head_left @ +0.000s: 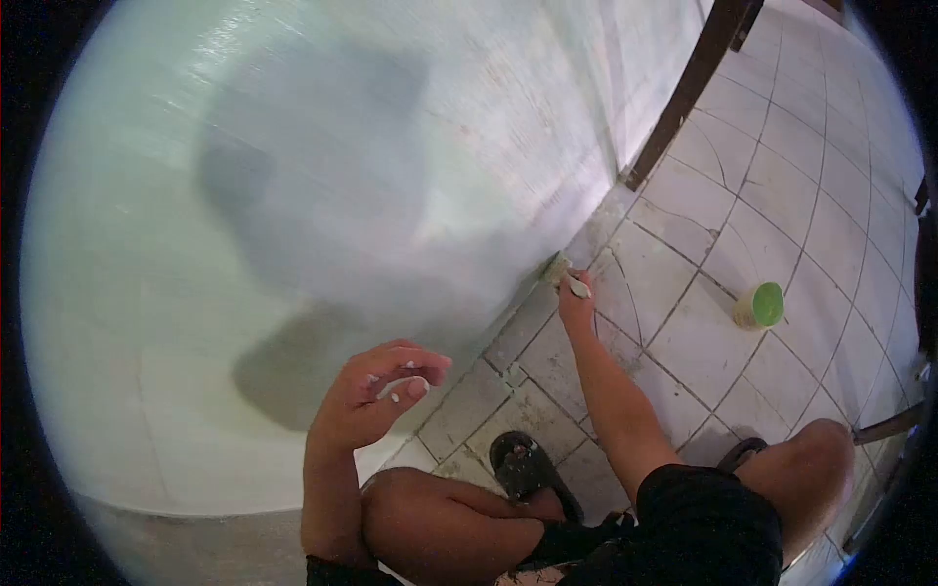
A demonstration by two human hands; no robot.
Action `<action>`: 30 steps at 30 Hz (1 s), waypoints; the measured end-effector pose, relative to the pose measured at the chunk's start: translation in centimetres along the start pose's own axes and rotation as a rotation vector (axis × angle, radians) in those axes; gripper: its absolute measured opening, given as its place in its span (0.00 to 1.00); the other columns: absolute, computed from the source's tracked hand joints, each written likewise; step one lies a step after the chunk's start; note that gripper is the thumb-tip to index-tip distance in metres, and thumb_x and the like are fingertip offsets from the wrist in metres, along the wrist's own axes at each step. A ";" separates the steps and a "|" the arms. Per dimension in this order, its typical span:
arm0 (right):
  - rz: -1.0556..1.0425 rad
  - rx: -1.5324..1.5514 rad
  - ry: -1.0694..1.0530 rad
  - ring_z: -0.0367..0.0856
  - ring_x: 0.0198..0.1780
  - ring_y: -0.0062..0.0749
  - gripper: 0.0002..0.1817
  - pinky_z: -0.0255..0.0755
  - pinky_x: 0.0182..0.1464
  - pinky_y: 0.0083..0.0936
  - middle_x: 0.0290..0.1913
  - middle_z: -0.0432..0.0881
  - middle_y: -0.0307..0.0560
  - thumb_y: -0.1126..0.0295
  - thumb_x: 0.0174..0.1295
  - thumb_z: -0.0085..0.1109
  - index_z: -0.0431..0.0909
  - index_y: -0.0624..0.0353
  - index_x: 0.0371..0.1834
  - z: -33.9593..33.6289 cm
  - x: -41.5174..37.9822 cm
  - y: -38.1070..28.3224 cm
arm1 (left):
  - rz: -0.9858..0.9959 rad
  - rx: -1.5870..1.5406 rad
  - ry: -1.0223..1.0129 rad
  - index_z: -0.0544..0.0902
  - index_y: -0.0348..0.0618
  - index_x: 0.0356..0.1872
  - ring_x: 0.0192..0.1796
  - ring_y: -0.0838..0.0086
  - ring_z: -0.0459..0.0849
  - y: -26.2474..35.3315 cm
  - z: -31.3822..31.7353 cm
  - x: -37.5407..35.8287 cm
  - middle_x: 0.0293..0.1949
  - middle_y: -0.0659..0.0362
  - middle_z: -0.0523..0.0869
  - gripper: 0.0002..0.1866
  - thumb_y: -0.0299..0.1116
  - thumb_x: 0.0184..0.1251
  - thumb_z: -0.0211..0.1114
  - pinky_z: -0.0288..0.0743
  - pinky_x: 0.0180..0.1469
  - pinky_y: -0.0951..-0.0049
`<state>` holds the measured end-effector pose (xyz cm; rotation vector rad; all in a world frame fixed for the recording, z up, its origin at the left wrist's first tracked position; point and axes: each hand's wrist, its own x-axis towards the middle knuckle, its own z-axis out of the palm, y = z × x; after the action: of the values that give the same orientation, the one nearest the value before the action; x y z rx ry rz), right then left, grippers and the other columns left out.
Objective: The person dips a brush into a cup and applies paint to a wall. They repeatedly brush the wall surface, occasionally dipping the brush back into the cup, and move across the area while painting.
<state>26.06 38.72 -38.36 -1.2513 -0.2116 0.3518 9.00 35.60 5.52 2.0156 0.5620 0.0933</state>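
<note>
In my right hand [576,298] is a paintbrush [558,270], gripped by its pale handle. Its bristles meet the bottom of the pale green wall [322,186], right where the wall joins the floor. My left hand [386,391] is raised in front of the wall, fingers curved and thumb apart, with nothing between them. Flecks of white paint stick to its fingers and thumb. On the tiles to the right stands a small tub [759,307] with light green inside.
White floor tiles [674,283] with dark joints and some cracks run along the wall. A dark wooden post [689,93] rises at the wall's far end. My foot in a black sandal [532,474] rests close to the wall. Dark furniture legs [889,426] stand at the right edge.
</note>
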 end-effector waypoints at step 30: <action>-0.046 0.424 -0.163 0.77 0.43 0.29 0.07 0.79 0.42 0.32 0.41 0.73 0.47 0.76 0.61 0.52 0.66 0.62 0.39 6.7 -0.5 -16.8 | 0.048 0.110 -0.035 0.80 0.38 0.42 0.41 0.67 0.80 1.0 -0.2 0.6 0.37 0.53 0.82 0.14 0.38 0.62 0.61 0.72 0.45 0.68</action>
<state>25.68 39.92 -20.33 -0.7997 -0.2878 0.4343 9.80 35.59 6.34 2.1344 0.5063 0.0576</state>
